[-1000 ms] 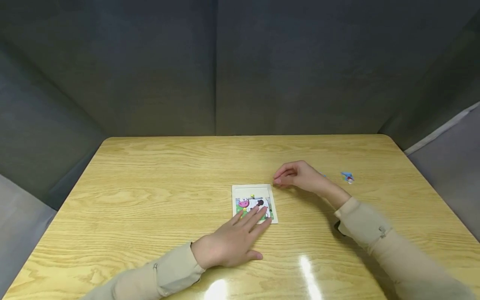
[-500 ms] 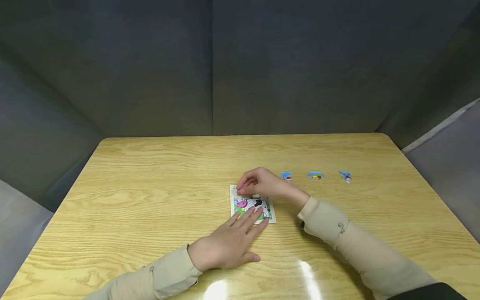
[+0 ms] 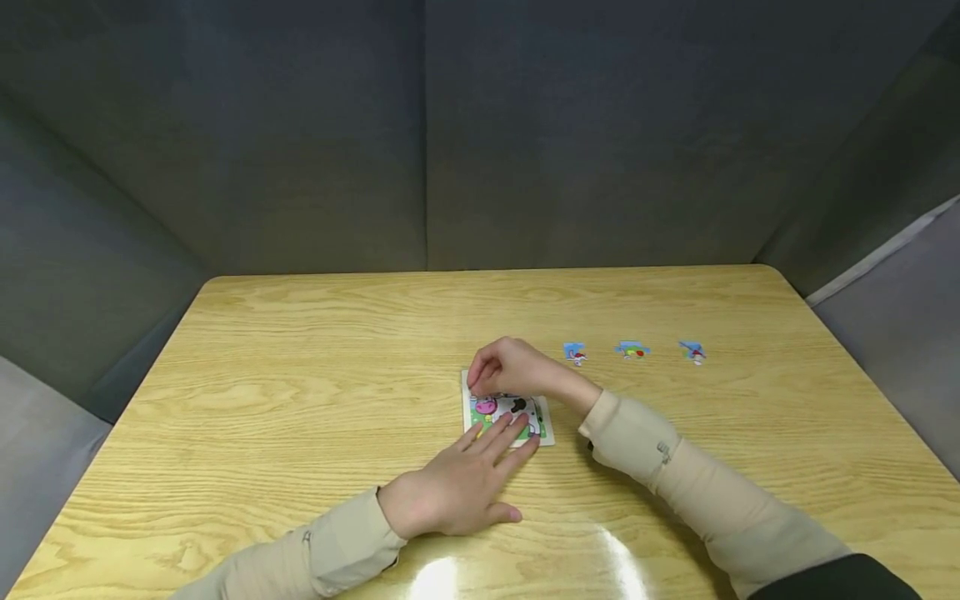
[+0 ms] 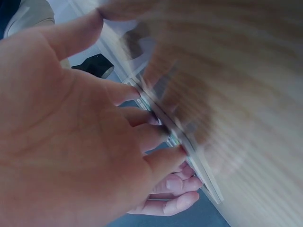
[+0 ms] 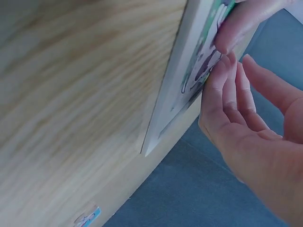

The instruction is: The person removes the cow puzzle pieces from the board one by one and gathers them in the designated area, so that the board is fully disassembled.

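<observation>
A small pale-framed jigsaw puzzle [image 3: 550,435] with a cow picture lies on the table in the head view. My left hand [image 3: 468,492] rests on its near part, fingers spread and straight; in the left wrist view those fingertips [image 4: 177,153] reach over the puzzle's edge. Over the far left corner is my right hand [image 3: 510,367], its fingers bent and brought toward the thumb. The right wrist view has the right fingertips [image 5: 222,66] right at the picture, with the thumb tip close beside them. I cannot tell whether a piece is between them.
Three loose jigsaw pieces lie in a row right of the puzzle: a blue-and-red one [image 3: 575,353], a blue-green one [image 3: 632,349] and another blue one [image 3: 692,352]. Dark partitions [image 3: 427,150] stand behind the wooden table [image 3: 315,358].
My right hand has moved left from beside the puzzle's far right corner to its far left corner, uncovering loose pieces. Lately it shifted slightly further left. My left hand has stayed on the puzzle.
</observation>
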Motion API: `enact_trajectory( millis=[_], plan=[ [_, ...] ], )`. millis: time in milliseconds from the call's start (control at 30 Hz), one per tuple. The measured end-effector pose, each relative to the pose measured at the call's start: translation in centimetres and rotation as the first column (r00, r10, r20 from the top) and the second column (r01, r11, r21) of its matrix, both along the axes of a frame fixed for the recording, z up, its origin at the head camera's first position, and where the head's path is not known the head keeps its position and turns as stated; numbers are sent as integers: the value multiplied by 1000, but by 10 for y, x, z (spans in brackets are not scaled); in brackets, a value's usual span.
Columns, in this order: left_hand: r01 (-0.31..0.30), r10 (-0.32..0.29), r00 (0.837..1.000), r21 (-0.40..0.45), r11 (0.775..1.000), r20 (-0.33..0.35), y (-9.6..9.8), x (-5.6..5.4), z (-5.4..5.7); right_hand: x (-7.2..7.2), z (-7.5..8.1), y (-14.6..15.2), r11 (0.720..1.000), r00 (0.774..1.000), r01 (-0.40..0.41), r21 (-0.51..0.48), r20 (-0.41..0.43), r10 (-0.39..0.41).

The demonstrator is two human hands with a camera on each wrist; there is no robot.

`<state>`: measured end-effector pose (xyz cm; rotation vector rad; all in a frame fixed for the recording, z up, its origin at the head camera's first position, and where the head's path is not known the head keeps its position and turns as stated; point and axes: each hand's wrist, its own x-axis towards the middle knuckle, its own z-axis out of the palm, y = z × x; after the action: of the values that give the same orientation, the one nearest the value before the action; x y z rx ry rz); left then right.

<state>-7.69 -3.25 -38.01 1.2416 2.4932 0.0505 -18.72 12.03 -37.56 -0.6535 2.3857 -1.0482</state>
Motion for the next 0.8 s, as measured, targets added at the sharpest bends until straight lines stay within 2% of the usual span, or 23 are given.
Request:
enact_trajectory(
  millis=[567,800],
  plan=[
    [-6,6,1000,-12,1000,6,0,0,2,-1,1,4,990,996,-18,-141,81,30],
    [-10,10,1000,-14,1000,4,0,0,1,2,1,5,986,992,-10,-164,120,31]
  ],
)
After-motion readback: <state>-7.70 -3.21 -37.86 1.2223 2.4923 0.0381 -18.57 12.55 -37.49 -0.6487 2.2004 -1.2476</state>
